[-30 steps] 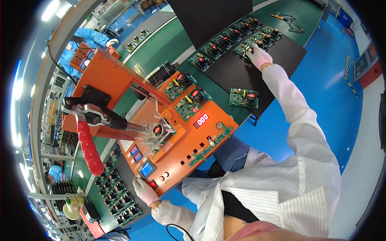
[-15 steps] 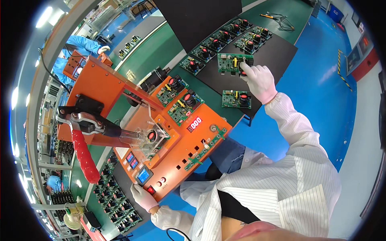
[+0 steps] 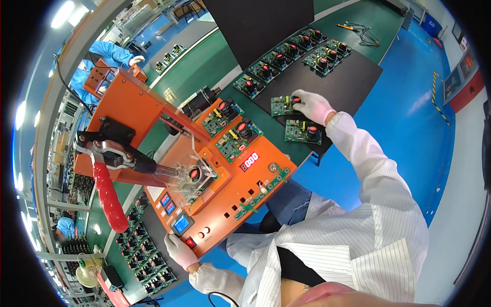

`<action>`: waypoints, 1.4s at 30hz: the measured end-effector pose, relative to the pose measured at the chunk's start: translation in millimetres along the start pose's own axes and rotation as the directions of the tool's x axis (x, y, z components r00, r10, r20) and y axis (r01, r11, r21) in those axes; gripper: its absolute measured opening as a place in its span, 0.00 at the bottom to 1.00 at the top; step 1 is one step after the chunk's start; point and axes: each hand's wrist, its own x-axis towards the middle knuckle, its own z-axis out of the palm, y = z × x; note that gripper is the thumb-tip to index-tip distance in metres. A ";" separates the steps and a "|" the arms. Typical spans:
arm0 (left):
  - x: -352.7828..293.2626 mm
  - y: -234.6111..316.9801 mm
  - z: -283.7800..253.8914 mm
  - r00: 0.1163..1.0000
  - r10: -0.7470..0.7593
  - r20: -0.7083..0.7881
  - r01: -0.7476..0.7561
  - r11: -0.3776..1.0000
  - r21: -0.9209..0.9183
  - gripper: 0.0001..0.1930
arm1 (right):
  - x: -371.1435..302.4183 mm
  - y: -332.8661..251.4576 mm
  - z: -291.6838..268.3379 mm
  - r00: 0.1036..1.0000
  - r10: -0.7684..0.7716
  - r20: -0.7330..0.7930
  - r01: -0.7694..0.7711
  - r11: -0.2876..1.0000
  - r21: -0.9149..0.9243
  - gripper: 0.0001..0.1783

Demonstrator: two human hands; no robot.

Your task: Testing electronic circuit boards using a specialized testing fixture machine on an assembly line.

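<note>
My gloved right hand point(image 3: 312, 106) pinches the right end of a green circuit board point(image 3: 281, 106), fingers on its round black part with a red top. That board is low over the black mat, just behind a second circuit board point(image 3: 296, 131) at the mat's near edge; whether it touches the mat I cannot tell. My gloved left hand point(image 3: 180, 253) rests at the near left corner of an orange test fixture point(image 3: 225, 215), fingers laid along its edge beside a lit red switch point(image 3: 191, 242). Another board sits under the fixture's clear press plate point(image 3: 179, 174).
Two boards point(image 3: 239, 137) lie on the fixture's right side. A red-handled toggle clamp point(image 3: 110, 199) juts out at left. Rows of boards stand on the black mat point(image 3: 353, 77) and at lower left point(image 3: 146, 250). A cable point(image 3: 363, 35) lies far right. A blue-clothed co-worker point(image 3: 110, 53) is beyond.
My right hand has moved down and left with the circuit board, bringing it closer to the board at the mat's near edge. My left hand stays at the fixture's corner.
</note>
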 end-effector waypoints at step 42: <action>-6.8 13.4 -7.7 0.999 -0.028 -0.016 0.028 1.000 0.006 0.19 | -30.3 -2.6 -22.5 0.846 0.410 -0.341 -0.460 0.884 -0.079 0.22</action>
